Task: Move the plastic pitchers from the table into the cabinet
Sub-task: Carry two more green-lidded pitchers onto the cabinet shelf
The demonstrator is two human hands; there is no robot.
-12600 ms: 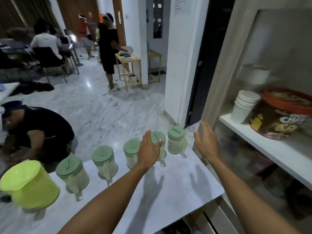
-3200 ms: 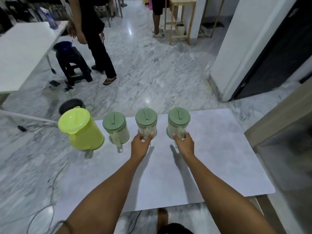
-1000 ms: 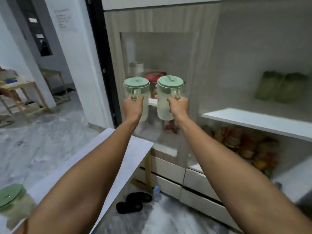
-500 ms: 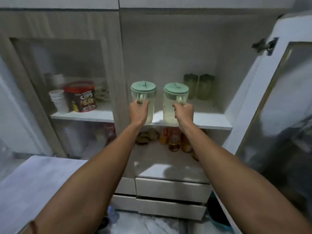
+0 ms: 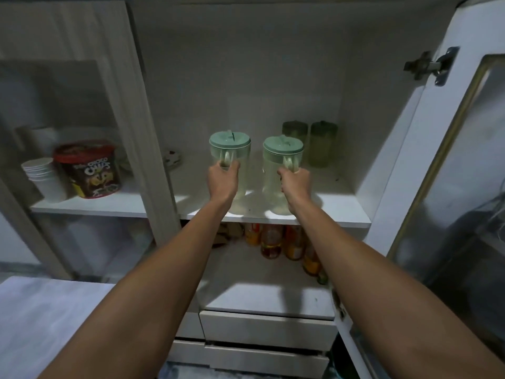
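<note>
Right at the front edge of the white cabinet shelf [image 5: 341,218], both hands are wrapped around handles: left hand [image 5: 222,180] on one clear plastic pitcher with a mint-green lid [image 5: 230,154], right hand [image 5: 295,184] on its twin [image 5: 282,165]. Both look about down, but so near the lip they could tip off if let go early, or bump the two darker green pitchers [image 5: 310,143] in the back right corner if shoved. Only writing: the brown cereal tub [image 5: 88,170] behind the glass, roughly "Coco Crunch", partly blurred.

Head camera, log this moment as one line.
left hand: grips left pitcher | right hand: grips right pitcher | both at shelf front | two pitchers behind
</note>
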